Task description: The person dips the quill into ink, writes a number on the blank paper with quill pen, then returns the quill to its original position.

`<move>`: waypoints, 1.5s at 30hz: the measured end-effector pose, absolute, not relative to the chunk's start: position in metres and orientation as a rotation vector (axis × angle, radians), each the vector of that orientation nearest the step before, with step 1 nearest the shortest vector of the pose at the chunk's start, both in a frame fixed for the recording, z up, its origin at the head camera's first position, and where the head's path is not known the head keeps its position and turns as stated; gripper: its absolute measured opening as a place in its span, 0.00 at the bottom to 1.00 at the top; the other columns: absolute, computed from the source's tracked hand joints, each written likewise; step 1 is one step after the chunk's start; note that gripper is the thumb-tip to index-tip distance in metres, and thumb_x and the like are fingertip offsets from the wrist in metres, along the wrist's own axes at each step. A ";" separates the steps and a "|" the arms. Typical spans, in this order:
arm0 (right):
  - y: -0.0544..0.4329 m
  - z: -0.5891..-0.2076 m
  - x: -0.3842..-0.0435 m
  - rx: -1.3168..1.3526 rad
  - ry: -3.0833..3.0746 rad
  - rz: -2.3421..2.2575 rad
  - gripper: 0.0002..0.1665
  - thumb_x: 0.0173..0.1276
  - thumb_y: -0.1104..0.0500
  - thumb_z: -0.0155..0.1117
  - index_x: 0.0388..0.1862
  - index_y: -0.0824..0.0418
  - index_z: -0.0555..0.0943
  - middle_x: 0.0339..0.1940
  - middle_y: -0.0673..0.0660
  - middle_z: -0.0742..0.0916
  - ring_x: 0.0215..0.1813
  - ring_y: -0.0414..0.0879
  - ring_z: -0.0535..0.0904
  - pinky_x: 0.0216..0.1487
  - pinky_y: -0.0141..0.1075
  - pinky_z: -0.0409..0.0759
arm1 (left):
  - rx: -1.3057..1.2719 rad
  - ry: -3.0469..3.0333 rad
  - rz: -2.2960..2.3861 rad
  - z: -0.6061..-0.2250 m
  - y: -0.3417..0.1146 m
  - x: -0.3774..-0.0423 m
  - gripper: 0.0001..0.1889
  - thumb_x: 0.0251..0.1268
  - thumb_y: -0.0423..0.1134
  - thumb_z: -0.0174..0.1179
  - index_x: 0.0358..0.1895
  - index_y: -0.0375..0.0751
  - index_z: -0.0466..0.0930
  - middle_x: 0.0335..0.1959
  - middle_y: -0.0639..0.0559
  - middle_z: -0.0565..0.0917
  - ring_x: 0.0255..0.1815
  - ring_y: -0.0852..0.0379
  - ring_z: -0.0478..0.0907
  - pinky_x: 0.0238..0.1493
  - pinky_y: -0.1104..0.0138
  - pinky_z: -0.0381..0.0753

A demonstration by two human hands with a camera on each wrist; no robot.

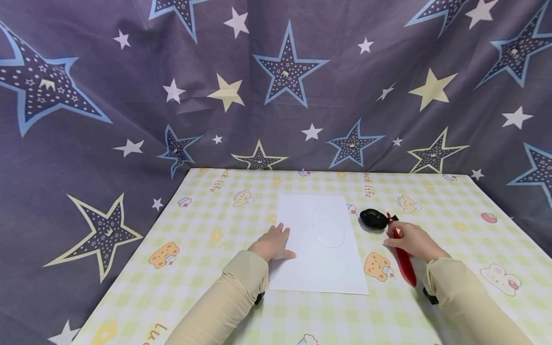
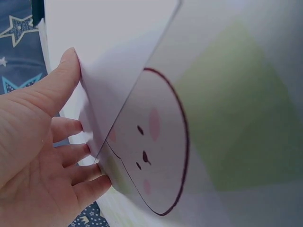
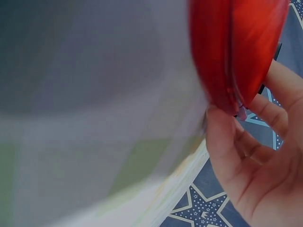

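A white sheet of paper [image 1: 310, 268] lies on the table with a thin pencil-like line drawn on it, a loop with a short stroke above. My left hand [image 1: 272, 243] rests on the sheet's left edge, fingers spread. In the left wrist view, the left thumb and fingertips lie along the paper [image 2: 109, 42]. To the right of the sheet, my right hand [image 1: 416, 242] pinches the far end of a long, narrow red zippered pouch [image 1: 404, 268]. Seen close in the right wrist view, thumb and fingers meet around the tip of the pouch [image 3: 236, 52], beside its zipper.
A glossy black oval object [image 1: 373, 219] lies just beyond the right hand, with a small red and black piece [image 1: 390, 218] beside it. A checked tablecloth [image 1: 233, 220] with cartoon prints covers the table. Behind hangs a dark star-patterned curtain [image 1: 276, 124].
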State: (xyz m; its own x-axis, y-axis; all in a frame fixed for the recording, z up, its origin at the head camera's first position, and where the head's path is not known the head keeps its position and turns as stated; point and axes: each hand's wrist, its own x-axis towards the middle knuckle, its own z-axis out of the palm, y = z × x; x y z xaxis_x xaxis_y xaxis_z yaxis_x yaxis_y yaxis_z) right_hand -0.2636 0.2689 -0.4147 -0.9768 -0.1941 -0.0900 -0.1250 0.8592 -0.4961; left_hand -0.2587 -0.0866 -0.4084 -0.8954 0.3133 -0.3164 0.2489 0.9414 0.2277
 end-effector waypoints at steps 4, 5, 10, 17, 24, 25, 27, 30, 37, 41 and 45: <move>0.269 -0.415 -0.264 -0.267 2.910 -0.737 0.15 0.57 0.55 0.68 0.37 0.61 0.75 0.23 0.55 0.72 0.23 0.46 0.69 0.20 0.37 0.71 | 0.411 2.744 0.263 -0.408 -0.087 -0.258 0.40 0.60 0.53 0.59 0.69 0.33 0.56 0.70 0.37 0.53 0.70 0.40 0.47 0.67 0.55 0.51; 0.269 -0.415 -0.264 -0.271 2.912 -0.732 0.15 0.57 0.55 0.68 0.37 0.61 0.75 0.23 0.55 0.71 0.23 0.46 0.69 0.20 0.37 0.71 | 0.410 2.743 0.266 -0.408 -0.087 -0.258 0.40 0.60 0.52 0.59 0.69 0.33 0.56 0.70 0.37 0.53 0.70 0.40 0.47 0.67 0.55 0.51; 0.268 -0.414 -0.265 -0.274 2.921 -0.703 0.15 0.57 0.56 0.69 0.36 0.62 0.75 0.23 0.55 0.72 0.24 0.46 0.69 0.22 0.36 0.70 | 0.408 2.738 0.277 -0.405 -0.087 -0.256 0.40 0.60 0.52 0.59 0.69 0.33 0.56 0.70 0.37 0.53 0.70 0.40 0.47 0.67 0.55 0.51; 0.268 -0.408 -0.269 -0.272 2.935 -0.654 0.16 0.56 0.55 0.69 0.36 0.63 0.75 0.26 0.55 0.75 0.27 0.47 0.70 0.25 0.36 0.70 | 0.417 2.736 0.295 -0.404 -0.088 -0.259 0.40 0.61 0.52 0.59 0.69 0.33 0.54 0.71 0.37 0.52 0.70 0.40 0.46 0.68 0.55 0.50; 0.269 -0.406 -0.270 -0.255 2.930 -0.605 0.17 0.56 0.54 0.69 0.38 0.64 0.76 0.29 0.56 0.78 0.28 0.46 0.71 0.27 0.36 0.71 | 0.406 2.733 0.296 -0.404 -0.087 -0.260 0.41 0.60 0.53 0.59 0.70 0.34 0.54 0.71 0.38 0.52 0.70 0.41 0.46 0.68 0.56 0.50; 0.268 -0.406 -0.270 -0.245 2.933 -0.597 0.17 0.56 0.54 0.69 0.38 0.64 0.76 0.29 0.56 0.78 0.28 0.46 0.71 0.27 0.37 0.71 | 0.402 2.731 0.300 -0.404 -0.087 -0.260 0.41 0.60 0.53 0.59 0.70 0.34 0.54 0.71 0.38 0.52 0.70 0.41 0.46 0.68 0.56 0.50; 0.268 -0.406 -0.269 -0.242 2.936 -0.588 0.17 0.56 0.54 0.69 0.38 0.64 0.76 0.30 0.56 0.78 0.29 0.47 0.71 0.28 0.37 0.71 | 0.399 2.727 0.303 -0.404 -0.087 -0.260 0.41 0.60 0.53 0.59 0.70 0.34 0.54 0.71 0.38 0.51 0.71 0.41 0.46 0.68 0.56 0.50; 0.268 -0.406 -0.268 -0.247 2.938 -0.577 0.17 0.56 0.54 0.69 0.37 0.63 0.76 0.30 0.56 0.79 0.29 0.47 0.71 0.28 0.38 0.71 | 0.390 2.720 0.306 -0.404 -0.087 -0.260 0.41 0.59 0.53 0.59 0.70 0.35 0.54 0.71 0.39 0.51 0.71 0.42 0.45 0.68 0.56 0.50; 0.268 -0.405 -0.265 -0.254 2.940 -0.550 0.15 0.56 0.53 0.69 0.35 0.62 0.77 0.30 0.54 0.79 0.29 0.46 0.71 0.29 0.40 0.71 | 0.357 2.690 0.309 -0.402 -0.087 -0.260 0.41 0.58 0.54 0.60 0.70 0.38 0.55 0.72 0.38 0.47 0.71 0.41 0.41 0.67 0.51 0.51; 0.267 -0.407 -0.264 -0.251 2.940 -0.545 0.16 0.55 0.53 0.69 0.36 0.62 0.78 0.30 0.54 0.80 0.30 0.47 0.72 0.30 0.41 0.73 | 0.339 2.695 0.279 -0.402 -0.087 -0.261 0.41 0.57 0.56 0.60 0.70 0.40 0.56 0.72 0.38 0.45 0.71 0.39 0.39 0.66 0.48 0.50; 0.267 -0.406 -0.264 -0.270 2.939 -0.557 0.17 0.56 0.52 0.69 0.37 0.62 0.79 0.32 0.56 0.80 0.31 0.47 0.72 0.32 0.44 0.74 | 0.338 2.696 0.276 -0.403 -0.088 -0.262 0.42 0.57 0.56 0.60 0.70 0.40 0.55 0.72 0.39 0.45 0.71 0.40 0.39 0.66 0.48 0.50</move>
